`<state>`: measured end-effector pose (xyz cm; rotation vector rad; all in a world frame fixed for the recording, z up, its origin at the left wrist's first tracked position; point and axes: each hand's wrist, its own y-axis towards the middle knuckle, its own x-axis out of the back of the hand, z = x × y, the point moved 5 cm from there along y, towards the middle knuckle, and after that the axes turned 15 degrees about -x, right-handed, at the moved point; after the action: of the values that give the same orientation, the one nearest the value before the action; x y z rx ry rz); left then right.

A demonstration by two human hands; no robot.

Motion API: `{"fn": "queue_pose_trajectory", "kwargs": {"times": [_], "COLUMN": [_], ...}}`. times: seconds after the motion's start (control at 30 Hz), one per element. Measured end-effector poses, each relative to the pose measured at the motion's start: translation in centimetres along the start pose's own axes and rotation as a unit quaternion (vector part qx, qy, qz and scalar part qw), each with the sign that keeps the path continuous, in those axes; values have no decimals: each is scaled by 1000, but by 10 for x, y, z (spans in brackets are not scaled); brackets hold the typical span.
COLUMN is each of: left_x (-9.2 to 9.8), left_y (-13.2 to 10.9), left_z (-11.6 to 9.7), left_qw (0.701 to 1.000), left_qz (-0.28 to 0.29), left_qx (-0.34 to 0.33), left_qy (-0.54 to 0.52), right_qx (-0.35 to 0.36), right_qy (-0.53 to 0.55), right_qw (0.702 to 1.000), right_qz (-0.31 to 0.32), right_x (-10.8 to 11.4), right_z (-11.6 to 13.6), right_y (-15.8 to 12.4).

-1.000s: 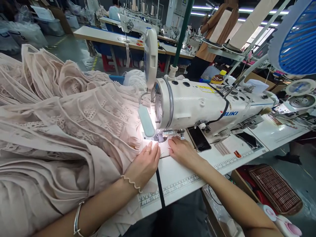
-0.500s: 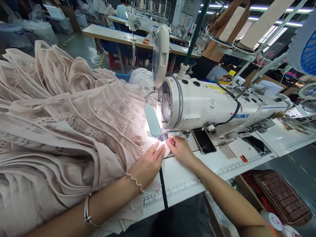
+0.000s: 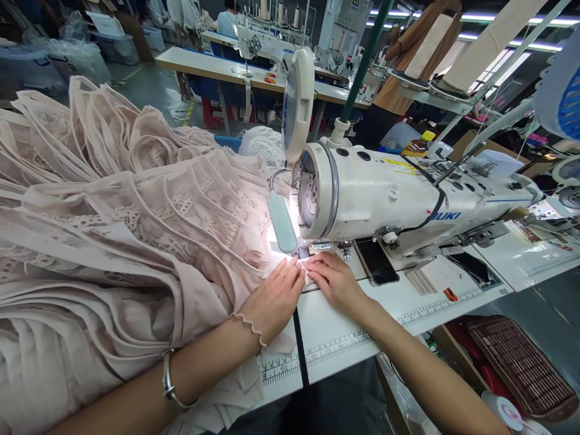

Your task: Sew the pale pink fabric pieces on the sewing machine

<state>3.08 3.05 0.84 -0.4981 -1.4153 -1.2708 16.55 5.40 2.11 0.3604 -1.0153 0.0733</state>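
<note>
A large pile of pale pink lace-trimmed garments (image 3: 149, 205) covers the left of the sewing table. One pale piece of fabric (image 3: 277, 263) runs from it under the lit needle area of a white sewing machine (image 3: 367, 193). My left hand (image 3: 278, 296) lies flat on this fabric, fingers stretched toward the needle. Close beside its fingertips, my right hand (image 3: 336, 283) pinches the fabric's right edge between thumb and fingers. A grey-green lamp head (image 3: 281, 222) hangs just above my fingertips and hides part of the presser foot.
On the table lie a phone (image 3: 377, 261), a stack of fabric pieces (image 3: 421, 279) and a small orange thread snipper (image 3: 450, 294). A ruler strip (image 3: 335, 345) runs along the front edge. Behind the machine stands a white fan (image 3: 299, 103); a person in brown (image 3: 394, 78) stands farther back.
My right hand's fingers have moved from a curled grip to a more stretched pinch, nearer my left fingertips. My left hand stays flat on the fabric. The view has shifted slightly.
</note>
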Motion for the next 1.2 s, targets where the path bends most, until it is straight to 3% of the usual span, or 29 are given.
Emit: {"fn": "queue_pose_trajectory", "kwargs": {"times": [0.13,0.27,0.37,0.53,0.63,0.9,1.2], "left_x": [8,10,11,2,-3,-4,-8], "left_y": [0,7,12,12,10,8,6], "left_z": [8,1,-5,-7,-3,1,3], "left_qw": [997,999,1000,998,998,999,999], "left_qz": [-11,21,10,14,14,8,-6], "left_qx": [70,24,-6,-26,-22,-21,-31], "left_qy": [38,7,19,56,55,29,42], "right_qx": [61,107,95,-5,-33,-9,-69], "right_qy": [-160,-244,-247,-235,-213,-134,-153], "right_qw": [985,964,963,962,967,982,974], "right_qz": [-4,12,53,141,137,136,155], "right_x": [-7,-14,-12,-9,-8,-11,-13], "right_z": [14,22,14,-8,-14,-22,-16], "right_y": [-6,-3,4,11,12,10,12]}}
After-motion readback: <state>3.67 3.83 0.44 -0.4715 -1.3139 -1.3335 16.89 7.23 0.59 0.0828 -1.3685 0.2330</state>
